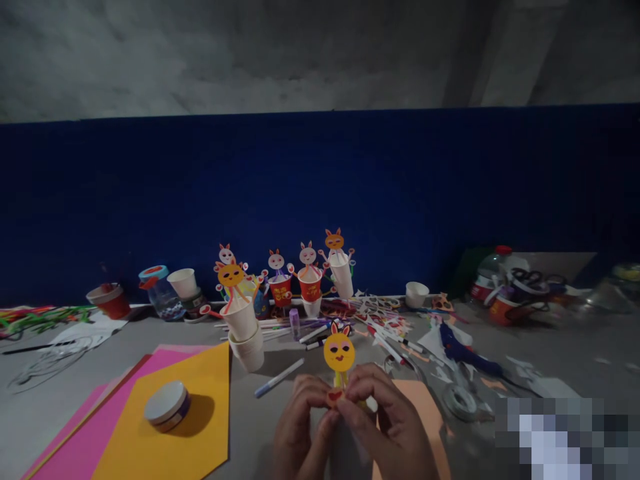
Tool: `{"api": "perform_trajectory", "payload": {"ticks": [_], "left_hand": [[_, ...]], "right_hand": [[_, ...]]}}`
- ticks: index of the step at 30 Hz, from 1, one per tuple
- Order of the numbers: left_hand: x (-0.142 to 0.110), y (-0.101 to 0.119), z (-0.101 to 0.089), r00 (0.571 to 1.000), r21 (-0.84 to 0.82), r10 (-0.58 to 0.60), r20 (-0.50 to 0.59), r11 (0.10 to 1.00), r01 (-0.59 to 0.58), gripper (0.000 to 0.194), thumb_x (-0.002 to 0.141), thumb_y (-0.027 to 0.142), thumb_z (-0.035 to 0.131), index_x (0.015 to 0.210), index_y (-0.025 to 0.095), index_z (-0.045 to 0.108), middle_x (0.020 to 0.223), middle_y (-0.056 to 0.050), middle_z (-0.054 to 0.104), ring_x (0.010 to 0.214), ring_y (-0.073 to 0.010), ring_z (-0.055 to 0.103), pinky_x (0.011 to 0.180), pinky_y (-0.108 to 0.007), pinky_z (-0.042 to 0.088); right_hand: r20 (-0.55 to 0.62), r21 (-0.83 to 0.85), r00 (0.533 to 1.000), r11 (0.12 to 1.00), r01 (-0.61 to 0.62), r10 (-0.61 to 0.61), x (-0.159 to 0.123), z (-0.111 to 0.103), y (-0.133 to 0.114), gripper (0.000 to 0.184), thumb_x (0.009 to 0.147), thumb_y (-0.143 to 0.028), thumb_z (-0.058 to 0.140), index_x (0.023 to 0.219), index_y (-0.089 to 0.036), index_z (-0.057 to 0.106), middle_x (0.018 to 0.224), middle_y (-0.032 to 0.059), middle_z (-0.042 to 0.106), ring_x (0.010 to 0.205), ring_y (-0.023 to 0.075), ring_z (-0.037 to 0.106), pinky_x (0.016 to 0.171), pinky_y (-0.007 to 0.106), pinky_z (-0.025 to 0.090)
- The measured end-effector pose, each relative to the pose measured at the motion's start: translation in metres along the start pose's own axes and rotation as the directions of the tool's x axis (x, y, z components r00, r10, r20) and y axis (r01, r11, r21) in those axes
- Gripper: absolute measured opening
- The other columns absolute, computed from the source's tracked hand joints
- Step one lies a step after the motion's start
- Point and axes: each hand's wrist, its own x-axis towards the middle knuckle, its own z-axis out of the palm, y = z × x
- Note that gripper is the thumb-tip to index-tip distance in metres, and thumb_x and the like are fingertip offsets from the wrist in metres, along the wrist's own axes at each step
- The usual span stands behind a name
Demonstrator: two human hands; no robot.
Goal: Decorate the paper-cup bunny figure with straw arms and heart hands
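Note:
Between the fingertips of both hands is a small round paper piece (pixel 335 398) with a red heart-like shape on it. My left hand (pixel 305 423) pinches it from the left, and my right hand (pixel 383 417) pinches it from the right. Just behind the fingers stands a yellow paper animal face (pixel 339 352) with upright ears, dark eyes and a red mouth. Its lower part is mostly hidden by my hands. A sheet of peach paper (pixel 423 417) lies under and beside my right hand.
Paper cups (pixel 245 333) with animal-face figures stand at the back. Left are yellow paper (pixel 205 393) and a round white-lidded jar (pixel 167 403). A marker (pixel 279 378) lies near my left hand. Right are a blue glue gun (pixel 467 353), a tape roll (pixel 460 402) and paper scraps.

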Motion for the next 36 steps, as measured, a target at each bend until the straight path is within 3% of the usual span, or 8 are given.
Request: {"api": "perform_trajectory", "payload": {"ticks": [6,13,20,28,33,36], "left_hand": [[0.0,0.007,0.0,0.995,-0.026,-0.097,-0.008,0.995,0.097,0.011,0.094,0.031,0.063,0.088,0.026,0.07,0.084,-0.001,0.066,0.083,-0.0194,0.059,0.077,-0.028,0.046],[0.0,0.006,0.0,0.98,-0.097,-0.197,-0.03,0.976,0.193,0.012,0.093,0.031,0.064,0.087,0.025,0.072,0.083,-0.002,0.065,0.082,-0.0197,0.06,0.076,-0.028,0.047],[0.001,0.008,0.001,0.965,-0.156,-0.261,-0.016,0.954,0.255,0.013,0.094,0.031,0.063,0.087,0.026,0.073,0.086,-0.001,0.067,0.086,-0.018,0.06,0.08,-0.025,0.046],[0.001,0.009,0.008,0.925,-0.405,-0.378,-0.031,0.851,0.334,0.012,0.085,0.037,0.075,0.088,0.026,0.079,0.089,-0.001,0.073,0.088,-0.0189,0.065,0.083,-0.027,0.051],[0.001,0.011,0.009,0.862,-0.462,-0.505,-0.045,0.775,0.431,0.02,0.076,0.043,0.082,0.084,0.024,0.08,0.085,-0.003,0.074,0.086,-0.0194,0.066,0.084,-0.027,0.052],[-0.001,0.007,0.008,0.872,-0.495,-0.489,-0.024,0.763,0.414,0.017,0.078,0.039,0.082,0.085,0.024,0.08,0.088,-0.003,0.075,0.088,-0.0192,0.067,0.084,-0.027,0.053]], "right_hand": [[-0.09,0.018,0.996,1.0,-0.008,0.01,-0.003,0.007,0.002,0.018,0.089,-0.029,0.066,0.073,-0.024,0.061,0.084,0.0004,0.06,0.081,0.0194,0.061,0.07,0.026,0.045],[0.001,0.009,1.0,1.0,0.029,-0.029,0.003,-0.001,-0.004,0.014,0.09,-0.024,0.063,0.077,-0.024,0.062,0.082,0.0013,0.062,0.081,0.0196,0.064,0.072,0.026,0.051],[0.059,-0.065,0.998,0.998,0.011,-0.007,0.013,-0.006,-0.017,0.019,0.086,-0.022,0.065,0.068,-0.023,0.058,0.075,-0.0009,0.06,0.073,0.0171,0.06,0.069,0.025,0.048],[0.125,-0.108,0.987,0.99,-0.09,0.103,0.014,-0.006,-0.017,0.016,0.087,-0.027,0.062,0.072,-0.022,0.061,0.079,0.0014,0.061,0.071,0.0179,0.059,0.06,0.025,0.045],[0.096,-0.144,0.991,0.986,-0.08,0.094,0.013,-0.004,-0.016,0.016,0.088,-0.029,0.061,0.073,-0.022,0.059,0.077,0.0005,0.061,0.069,0.0171,0.059,0.058,0.024,0.044],[0.1,-0.193,0.988,0.976,-0.1,0.121,0.012,-0.004,-0.015,0.013,0.087,-0.028,0.062,0.076,-0.022,0.06,0.075,-0.0012,0.061,0.058,0.0136,0.052,0.051,0.024,0.038]]}}
